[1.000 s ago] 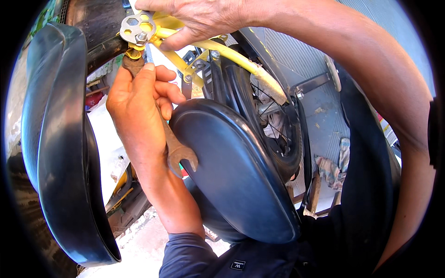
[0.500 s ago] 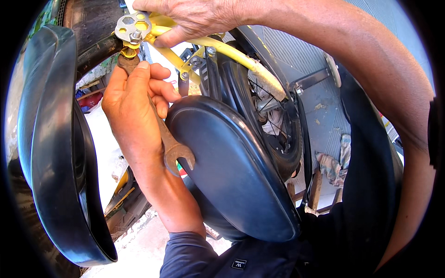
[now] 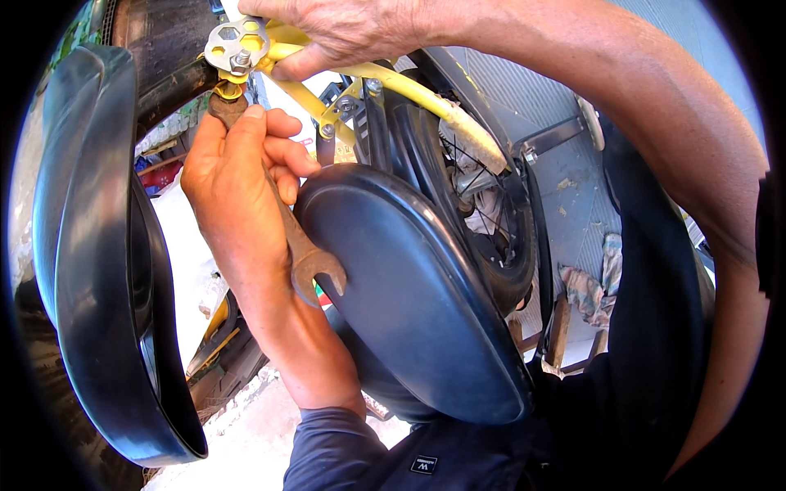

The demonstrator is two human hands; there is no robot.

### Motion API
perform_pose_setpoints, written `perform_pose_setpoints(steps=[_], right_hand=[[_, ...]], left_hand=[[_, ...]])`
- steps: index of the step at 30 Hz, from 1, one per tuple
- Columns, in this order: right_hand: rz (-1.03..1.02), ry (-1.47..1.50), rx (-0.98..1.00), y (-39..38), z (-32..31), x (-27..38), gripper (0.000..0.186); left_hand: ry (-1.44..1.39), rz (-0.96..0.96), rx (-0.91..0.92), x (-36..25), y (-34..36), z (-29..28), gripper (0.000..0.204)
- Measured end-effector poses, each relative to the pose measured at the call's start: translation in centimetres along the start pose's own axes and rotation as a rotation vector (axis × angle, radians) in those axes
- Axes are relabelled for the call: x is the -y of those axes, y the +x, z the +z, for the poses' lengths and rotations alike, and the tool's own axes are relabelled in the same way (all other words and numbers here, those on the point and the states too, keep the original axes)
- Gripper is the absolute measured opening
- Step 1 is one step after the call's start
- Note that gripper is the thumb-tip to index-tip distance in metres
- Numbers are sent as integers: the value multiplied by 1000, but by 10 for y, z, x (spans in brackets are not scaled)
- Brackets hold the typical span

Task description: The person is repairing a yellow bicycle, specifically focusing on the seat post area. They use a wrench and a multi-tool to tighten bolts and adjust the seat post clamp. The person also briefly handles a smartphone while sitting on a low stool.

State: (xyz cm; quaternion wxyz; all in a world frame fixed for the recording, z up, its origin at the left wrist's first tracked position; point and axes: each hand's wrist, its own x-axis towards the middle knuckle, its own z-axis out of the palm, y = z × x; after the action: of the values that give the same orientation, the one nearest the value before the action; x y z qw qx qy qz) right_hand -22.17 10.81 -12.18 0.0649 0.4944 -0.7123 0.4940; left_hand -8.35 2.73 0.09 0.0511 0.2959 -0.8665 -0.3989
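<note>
A rusty open-end wrench [image 3: 308, 260] is gripped in my left hand [image 3: 233, 180], fingers curled round its shank. Its upper jaw meets the underside of a yellow bracket, beneath a bolt and nut [image 3: 240, 61]. Lying flat around that bolt is a silver spanner plate [image 3: 231, 38] with hexagonal holes. My right hand [image 3: 352, 33] reaches over from the right, its thumb pressed on the yellow frame tube [image 3: 409, 92] and a finger by the plate's far edge. The picture's top edge cuts off its other fingers.
A large black saddle [image 3: 417, 286] fills the middle, close to my left wrist. Past it stands a black spoked wheel [image 3: 483, 204]. At left hangs a curved black plastic or rubber piece [image 3: 94, 270]. A crumpled patterned cloth [image 3: 594, 282] lies at right on grey flooring.
The wrench's lower jaw has risen slightly against the saddle. Both hands keep nearly the same place and grip.
</note>
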Motion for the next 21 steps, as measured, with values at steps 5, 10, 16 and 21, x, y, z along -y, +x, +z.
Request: perform_pose_setpoints(steps=[5, 10, 16, 21], right_hand=[[17, 1, 33, 1, -5, 6, 40], [33, 25, 44, -2, -8, 7, 39], [49, 82, 33, -4, -14, 15, 36], [35, 76, 15, -5, -9, 12, 36]], left_hand=[[-2, -8, -1, 2, 0, -3, 16], [28, 2, 14, 2, 1, -2, 16], [28, 23, 15, 2, 1, -4, 17], [18, 30, 7, 2, 1, -3, 16]])
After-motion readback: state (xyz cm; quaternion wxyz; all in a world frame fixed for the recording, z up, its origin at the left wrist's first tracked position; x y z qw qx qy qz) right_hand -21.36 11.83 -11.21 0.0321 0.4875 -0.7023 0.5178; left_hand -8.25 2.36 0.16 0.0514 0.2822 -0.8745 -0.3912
